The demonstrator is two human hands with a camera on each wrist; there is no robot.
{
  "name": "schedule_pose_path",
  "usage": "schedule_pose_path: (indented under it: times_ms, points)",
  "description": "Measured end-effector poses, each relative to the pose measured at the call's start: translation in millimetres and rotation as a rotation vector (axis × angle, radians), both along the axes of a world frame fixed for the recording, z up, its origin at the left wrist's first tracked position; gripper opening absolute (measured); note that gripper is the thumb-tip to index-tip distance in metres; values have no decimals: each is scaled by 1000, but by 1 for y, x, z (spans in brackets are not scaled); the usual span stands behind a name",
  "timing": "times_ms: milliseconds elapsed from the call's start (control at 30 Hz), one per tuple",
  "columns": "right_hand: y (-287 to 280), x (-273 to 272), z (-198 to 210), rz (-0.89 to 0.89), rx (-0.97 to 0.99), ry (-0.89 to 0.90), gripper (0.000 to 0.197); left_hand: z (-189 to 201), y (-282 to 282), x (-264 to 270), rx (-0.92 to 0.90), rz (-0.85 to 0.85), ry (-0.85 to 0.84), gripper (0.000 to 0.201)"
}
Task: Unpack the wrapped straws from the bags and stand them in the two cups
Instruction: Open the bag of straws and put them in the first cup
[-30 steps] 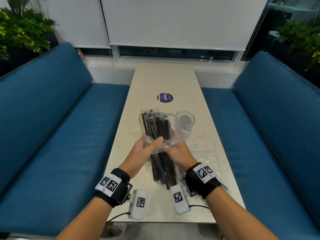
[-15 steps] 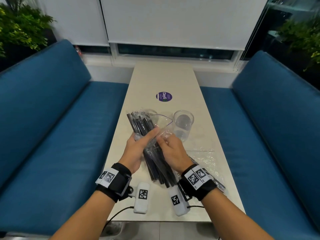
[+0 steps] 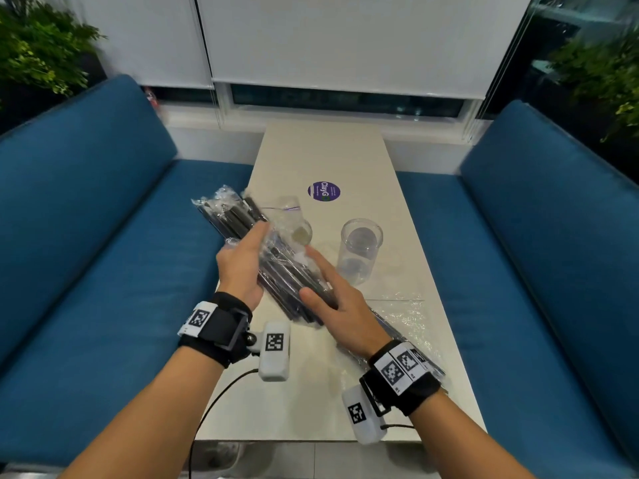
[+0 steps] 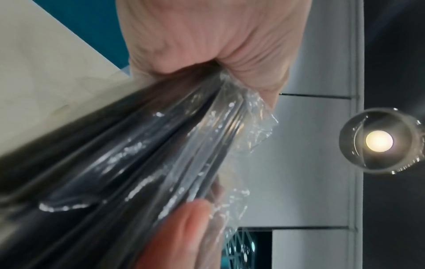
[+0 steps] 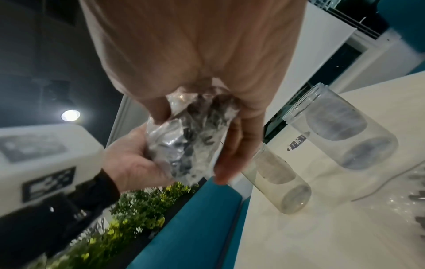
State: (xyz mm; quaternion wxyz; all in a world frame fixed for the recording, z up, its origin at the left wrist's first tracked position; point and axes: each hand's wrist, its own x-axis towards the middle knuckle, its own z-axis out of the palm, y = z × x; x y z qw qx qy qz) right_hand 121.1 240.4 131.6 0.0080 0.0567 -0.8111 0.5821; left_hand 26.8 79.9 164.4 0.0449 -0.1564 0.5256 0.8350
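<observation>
A bundle of black wrapped straws [image 3: 235, 216] sticks out of the open mouth of a clear bag [image 3: 288, 210], tilted toward the upper left above the table. My left hand [image 3: 243, 267] grips the straws around the middle; its thumb and fingers close round them [image 4: 138, 154] in the left wrist view. My right hand [image 3: 337, 299] holds the lower end of the bag [image 5: 190, 145] between thumb and fairly straight fingers. Two clear cups stand upright with nothing in them: one [image 3: 361, 250] to the right, one [image 3: 303, 233] partly hidden behind the bag.
A second clear bag of straws [image 3: 404, 316] lies flat on the pale table [image 3: 328, 150] under my right wrist. A purple round sticker [image 3: 324, 191] sits beyond the cups. Blue sofas flank the table on the left [image 3: 103, 236] and right [image 3: 536, 254].
The bundle has swung from upright to leaning up and left. My left hand has drawn the straws further out of the bag, while my right hand slid down and loosened its fingers.
</observation>
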Motion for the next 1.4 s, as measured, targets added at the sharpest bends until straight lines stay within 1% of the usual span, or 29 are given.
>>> schedule_pose_path:
  times_ms: [133,200,267,333,367,400,433,467,500,567,600,633,700,733,800,900,966,1000,1033,1066,1100,1133,1166,1200,1233,1266,1300,1333,1400]
  points:
    - [-2,-2,-15,-63,148,78,53,-2,2,1,28,-128,-8,48]
    - [-1,-5,-14,-65,143,80,52,-6,3,2,16,-194,-18,49]
    - [0,-5,-7,-50,118,77,51,-8,4,3,19,-186,-46,50]
    - [-2,-1,-4,-71,43,77,55,-4,6,2,65,-140,-75,52]
    - [-4,2,-3,-112,-17,81,58,0,7,2,107,-121,-88,58]
    - [-5,5,-2,-167,-116,87,62,4,7,1,162,-108,-106,63]
    - [-8,4,-4,-210,-235,89,67,5,5,-2,217,-103,-120,63]
    - [-8,7,-4,-248,-337,109,74,12,7,1,260,-115,-145,59]
    - [-9,7,-3,-278,-392,148,82,15,8,2,291,-138,-158,53]
    - [-12,3,5,-309,-414,247,90,17,17,8,313,-211,-145,32]
    - [-14,-1,11,-313,-428,306,89,20,23,15,293,-232,-161,26]
    - [-15,-4,18,-308,-459,361,83,18,28,20,312,-260,-200,29]
    - [-17,-11,30,-312,-521,430,65,18,36,28,375,-273,-284,43]
    - [-18,-14,36,-322,-531,449,57,18,38,28,391,-281,-301,47]
    - [-18,-21,41,-385,-518,465,45,15,39,26,372,-350,-324,58]
    - [-12,-35,55,-492,-504,506,35,7,36,22,290,-467,-331,80]
    - [-5,-46,70,-544,-544,536,34,-1,31,17,302,-516,-308,92]
    - [1,-54,76,-572,-565,544,34,-5,28,14,315,-512,-298,97]
    - [7,-63,79,-604,-600,544,35,-12,22,10,320,-509,-285,98]
    - [14,-72,81,-637,-649,533,35,-17,16,5,319,-488,-273,95]
    - [21,-82,81,-671,-699,516,36,-23,10,-2,286,-450,-259,83]
    - [28,-92,81,-712,-736,499,35,-29,6,-10,203,-398,-250,65]
    - [34,-101,81,-752,-758,488,34,-37,2,-20,47,-324,-236,47]
    - [38,-110,81,-792,-759,479,33,-45,-1,-29,-172,-269,-211,36]
    - [41,-117,80,-823,-752,478,33,-54,-3,-40,-439,-249,-164,39]
    - [42,-124,79,-845,-739,480,33,-62,-4,-51,-685,-264,-102,53]
    - [42,-130,76,-860,-724,481,33,-69,-3,-62,-875,-302,-33,73]
    - [42,-136,72,-870,-703,476,34,-72,0,-71,-999,-343,26,94]
    - [40,-146,64,-868,-663,445,34,-74,9,-86,-1093,-403,118,125]
